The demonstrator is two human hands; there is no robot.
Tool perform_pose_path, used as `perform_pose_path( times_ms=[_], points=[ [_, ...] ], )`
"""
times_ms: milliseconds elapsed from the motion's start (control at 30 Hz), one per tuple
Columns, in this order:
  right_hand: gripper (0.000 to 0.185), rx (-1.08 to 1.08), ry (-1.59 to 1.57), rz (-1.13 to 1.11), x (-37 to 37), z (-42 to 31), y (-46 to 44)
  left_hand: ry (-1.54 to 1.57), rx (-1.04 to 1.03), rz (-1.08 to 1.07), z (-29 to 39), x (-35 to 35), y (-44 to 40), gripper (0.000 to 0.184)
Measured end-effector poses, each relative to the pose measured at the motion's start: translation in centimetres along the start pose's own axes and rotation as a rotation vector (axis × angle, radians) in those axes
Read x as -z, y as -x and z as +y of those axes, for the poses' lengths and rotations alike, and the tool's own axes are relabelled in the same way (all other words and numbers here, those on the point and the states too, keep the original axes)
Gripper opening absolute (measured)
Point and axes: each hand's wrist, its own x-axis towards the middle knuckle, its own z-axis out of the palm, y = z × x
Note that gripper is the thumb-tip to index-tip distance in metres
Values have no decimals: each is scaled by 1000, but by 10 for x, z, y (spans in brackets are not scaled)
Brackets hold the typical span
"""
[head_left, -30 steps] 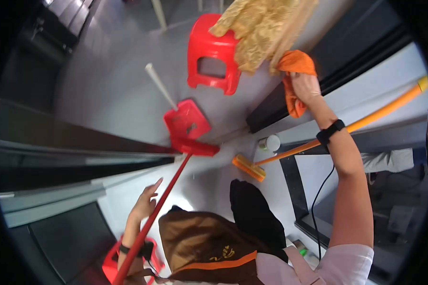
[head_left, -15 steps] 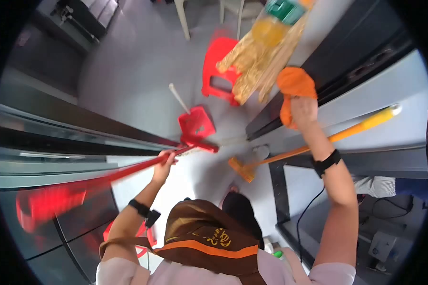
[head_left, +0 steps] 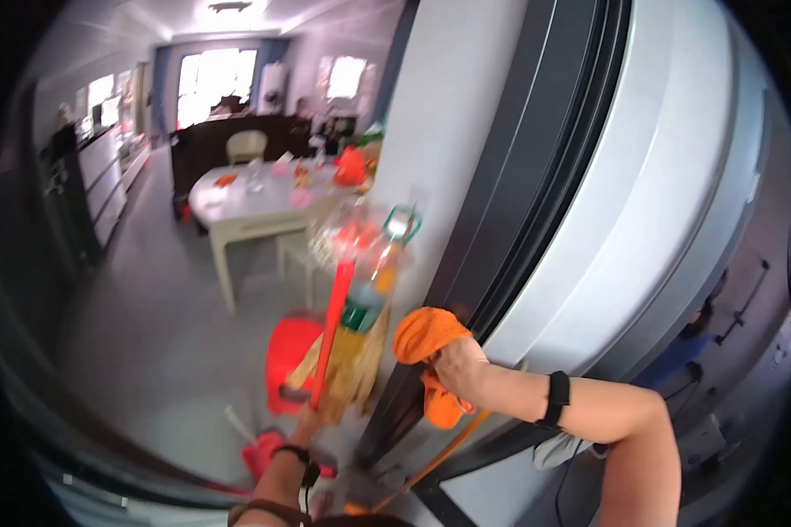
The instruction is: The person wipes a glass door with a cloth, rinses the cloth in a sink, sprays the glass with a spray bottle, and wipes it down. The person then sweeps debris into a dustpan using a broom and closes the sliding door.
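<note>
Grasping one red pole [head_left: 332,327] in left hand [head_left: 307,425]; clutching one bunched orange cloth [head_left: 427,334] in right hand [head_left: 460,365], beside one dark doorframe [head_left: 510,176].

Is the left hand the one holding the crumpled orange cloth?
No, the right hand holds the crumpled orange cloth, while the left hand grips a long red pole.

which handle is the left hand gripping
The straight red handle is in the left hand; the long orange handle and thin white handle aren't.
</note>
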Motion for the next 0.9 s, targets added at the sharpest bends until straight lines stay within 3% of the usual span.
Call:
perform_pose_path(
  times_ms=[67, 100, 167, 233, 367, 567, 667, 733, 767, 800, 867, 900],
  points=[
    [29, -217, -2, -92, 34, 42, 14, 59, 26, -58, 37, -3, -8, 36],
    [25, -313, -30, -16, 59, 67, 31, 36, 59, -118, 62, -2, -12, 36],
    [24, -480, 92, 465, 69, 124, 50, -18, 68, -213, 89, -2, -33, 36],
    [29, -674, 231, 730, 114, 182, 80, -49, 46, -272, 117, -6, -61, 36],
    [43, -955, 452, 699, 207, 258, 133, -90, -10, -366, 167, -15, -110, 37],
    [54, -1140, 610, 792, 294, 376, 189, -135, -79, -445, 212, -29, -148, 38],
    [63, -1300, 447, 673, 338, 405, 208, -146, -91, -467, 224, -31, -158, 38],
    [67, -1313, 489, 727, 354, 430, 222, -148, -100, -483, 231, -32, -160, 38],
    [66, -1397, 433, 690, 363, 437, 230, -150, -100, -491, 233, -33, -161, 38],
    [61, -1427, 466, 809, 363, 455, 241, -153, -102, -496, 233, -33, -161, 39],
    [51, -1391, 767, 955, 353, 489, 255, -158, -107, -507, 231, -34, -159, 39],
    [45, -1336, 916, 894, 350, 495, 257, -154, -118, -509, 227, -38, -157, 39]
  ],
)
